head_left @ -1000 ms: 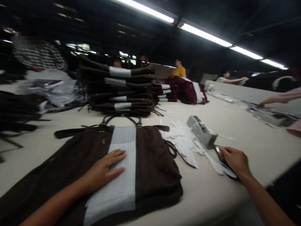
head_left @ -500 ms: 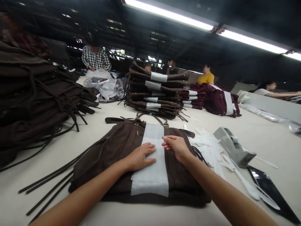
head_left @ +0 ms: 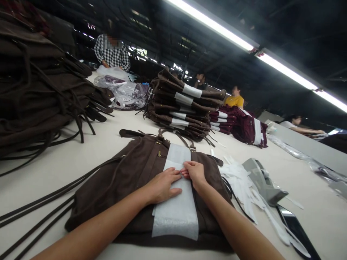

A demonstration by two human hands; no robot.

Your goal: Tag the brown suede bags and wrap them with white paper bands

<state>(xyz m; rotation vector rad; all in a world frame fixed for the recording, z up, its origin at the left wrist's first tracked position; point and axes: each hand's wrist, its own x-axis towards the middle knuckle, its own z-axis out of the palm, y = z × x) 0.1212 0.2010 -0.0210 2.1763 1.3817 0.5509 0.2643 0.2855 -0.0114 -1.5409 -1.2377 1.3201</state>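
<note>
A dark brown handbag [head_left: 116,187] lies flat on the pale table in front of me, its handles pointing away. Down its middle runs a white wrapping strip [head_left: 176,224]. My left hand [head_left: 164,185] rests on the strip with its fingers stretched out and its thumb apart. Fingertips of my right hand [head_left: 194,172] are pinched together at the strip, close beside my left fingers. Whatever lies between them is too small to make out. Long thin straps trail from the bag to the left.
A grey tape dispenser [head_left: 261,182] stands at the right beside loose white strips [head_left: 240,177] and a dark flat device [head_left: 296,227]. Brown bags are heaped at left [head_left: 35,83], and a banded brown stack [head_left: 184,104] stands behind. Maroon bags [head_left: 246,124] lie farther right. Several people work beyond.
My right hand has moved left and closer to my left hand, onto the strip. My left hand stays on the strip. The camera view has tilted.
</note>
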